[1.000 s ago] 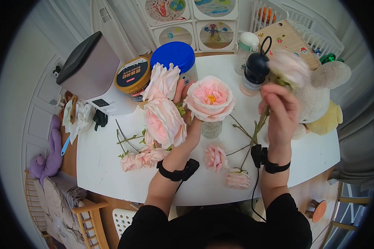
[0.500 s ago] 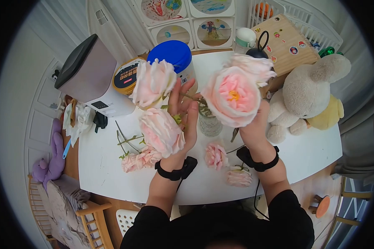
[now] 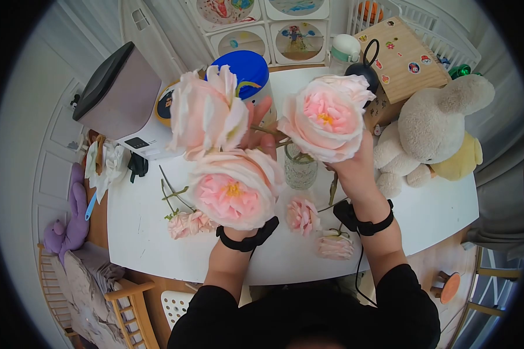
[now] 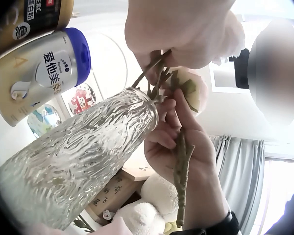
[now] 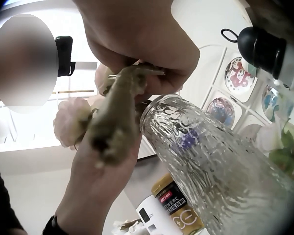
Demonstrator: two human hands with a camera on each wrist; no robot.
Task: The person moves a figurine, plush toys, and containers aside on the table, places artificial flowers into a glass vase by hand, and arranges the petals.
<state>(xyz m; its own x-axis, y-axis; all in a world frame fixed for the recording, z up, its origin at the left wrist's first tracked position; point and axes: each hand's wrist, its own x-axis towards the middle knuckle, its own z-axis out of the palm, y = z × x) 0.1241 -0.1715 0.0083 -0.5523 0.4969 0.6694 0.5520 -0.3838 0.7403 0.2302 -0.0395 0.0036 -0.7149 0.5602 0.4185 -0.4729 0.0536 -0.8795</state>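
Observation:
In the head view my left hand (image 3: 261, 131) is partly hidden behind two large pale pink roses (image 3: 230, 189). Its curled fingers grip their stems, as the left wrist view shows. My right hand (image 3: 355, 168) holds more pink roses (image 3: 323, 119) just above the glass vase (image 3: 301, 170). A thick cut stem (image 4: 182, 181) sticks out from the right hand. Both hands meet at the mouth of the ribbed glass vase (image 4: 83, 156), where thin stems cross its rim. On the table lie loose roses (image 3: 303, 216) near the vase and a small bunch (image 3: 189, 224) to the left.
A blue-lidded tub (image 3: 239, 72) and a grey-and-white appliance (image 3: 119, 93) stand at the back left. To the right are a plush rabbit (image 3: 428, 125), a wooden box (image 3: 402, 58) and a black-topped bottle (image 3: 364, 75). The white table (image 3: 151, 256) ends close to my body.
My right hand has come left and inward from beside the rabbit, bringing its roses over the vase. The roses in my left hand have risen nearer the head camera, and one now faces up.

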